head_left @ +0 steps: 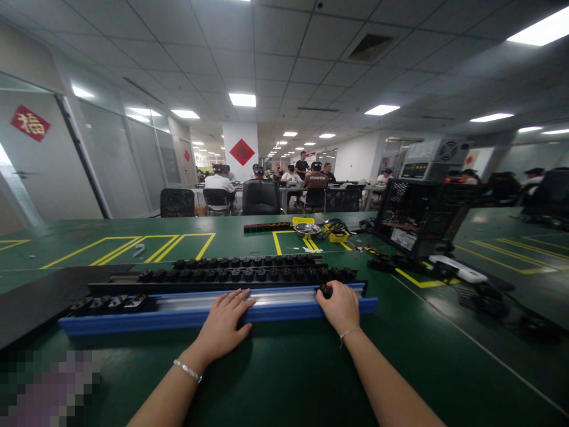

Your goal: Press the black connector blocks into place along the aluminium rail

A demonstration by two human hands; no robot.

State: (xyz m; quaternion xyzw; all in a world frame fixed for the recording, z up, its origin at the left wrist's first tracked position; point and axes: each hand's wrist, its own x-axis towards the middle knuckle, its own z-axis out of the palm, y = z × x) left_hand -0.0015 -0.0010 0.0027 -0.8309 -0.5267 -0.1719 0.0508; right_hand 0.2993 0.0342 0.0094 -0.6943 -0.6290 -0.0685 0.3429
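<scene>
1. One black part (326, 290) sits pinched between the thumb and curled fingers of the right hand (342, 307), near the right end of the blue rail (178, 321).
2. The left hand (226, 323) lies open across the rail's middle, fingers outstretched, gripping nothing I can see, probably to steady it.
3. Black pieces (117, 303) fill the channel's left end (its walls presumably keep them in line).
4. Just beyond, dark rails (133, 289) lie roughly parallel, seemingly for easy reach.
</scene>
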